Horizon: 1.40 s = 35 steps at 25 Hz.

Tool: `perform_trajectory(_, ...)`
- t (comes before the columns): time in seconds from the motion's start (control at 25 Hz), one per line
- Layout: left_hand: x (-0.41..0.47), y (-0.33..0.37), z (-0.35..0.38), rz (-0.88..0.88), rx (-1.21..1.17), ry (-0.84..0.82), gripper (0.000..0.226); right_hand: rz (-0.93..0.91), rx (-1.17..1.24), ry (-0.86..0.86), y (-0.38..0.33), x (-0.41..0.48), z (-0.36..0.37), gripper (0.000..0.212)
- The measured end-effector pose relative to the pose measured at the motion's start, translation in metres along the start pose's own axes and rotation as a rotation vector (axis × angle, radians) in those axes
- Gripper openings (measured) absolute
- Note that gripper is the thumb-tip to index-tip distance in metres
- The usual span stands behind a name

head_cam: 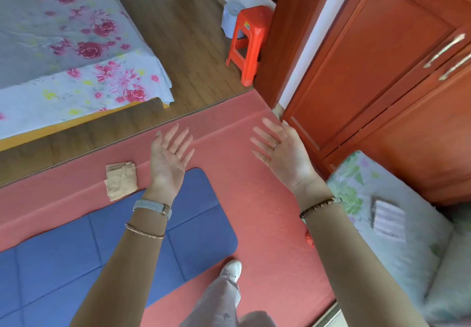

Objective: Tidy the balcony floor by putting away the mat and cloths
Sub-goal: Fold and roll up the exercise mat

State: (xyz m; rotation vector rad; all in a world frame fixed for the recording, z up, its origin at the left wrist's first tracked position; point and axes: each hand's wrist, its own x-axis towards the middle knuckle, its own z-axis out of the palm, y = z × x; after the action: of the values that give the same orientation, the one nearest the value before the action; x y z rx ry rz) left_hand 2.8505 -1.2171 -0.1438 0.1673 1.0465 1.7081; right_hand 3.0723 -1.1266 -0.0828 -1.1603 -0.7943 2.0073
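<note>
Your left hand [169, 157] is held out palm up with the fingers spread wide and straight; it holds nothing and touches nothing; it hangs over the far rounded corner of the blue mat [76, 258]. Your right hand [283, 152] is likewise palm up, fingers fanned apart, empty, with a ring on one finger; its fingertips reach toward the base of the wooden cabinet [382, 84], though you cannot tell whether they touch it.

The blue mat lies flat on the red floor covering [262, 199], running off the picture's left and lower edges; its rounded end stops near your white shoe [232, 270]. A folded beige cloth [121, 180] lies just beside the mat's far edge, left of your left wrist, on a ridge in the red covering. A striped pink cloth [388, 219] rests on the floral cushion [356, 181] at your right, well apart from the mat.

Open red floor lies between the mat and the cushion; beyond the red edge the wooden floor [188, 46] stands clear between the bed [63, 46] and the red stool [248, 43].
</note>
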Motion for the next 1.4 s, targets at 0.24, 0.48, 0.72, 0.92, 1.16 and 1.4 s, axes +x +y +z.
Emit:
perform_trajectory(0.24,0.032,0.020,0.005,0.058,-0.010,0.087,0.046,0.064,-0.048,-0.096,-0.020,0.059,0.026,0.045)
perform_trajectory(0.48,0.046,0.029,-0.001,0.151,-0.066,0.224,0.044,0.129,-0.116,-0.239,-0.035,0.115,0.046,0.042)
perform_trajectory(0.72,0.085,0.028,0.003,0.268,-0.160,0.400,0.045,0.239,-0.173,-0.365,-0.061,0.201,0.068,0.041)
perform_trajectory(0.92,0.132,0.029,0.027,0.389,-0.251,0.593,0.045,0.363,-0.281,-0.538,-0.091,0.278,0.108,0.044)
perform_trajectory(1.16,0.159,0.033,0.044,0.494,-0.364,0.725,0.046,0.431,-0.459,-0.669,-0.104,0.337,0.153,0.043)
perform_trajectory(1.4,0.164,0.040,0.027,0.587,-0.379,0.872,0.048,0.496,-0.536,-0.799,-0.085,0.370,0.190,0.044)
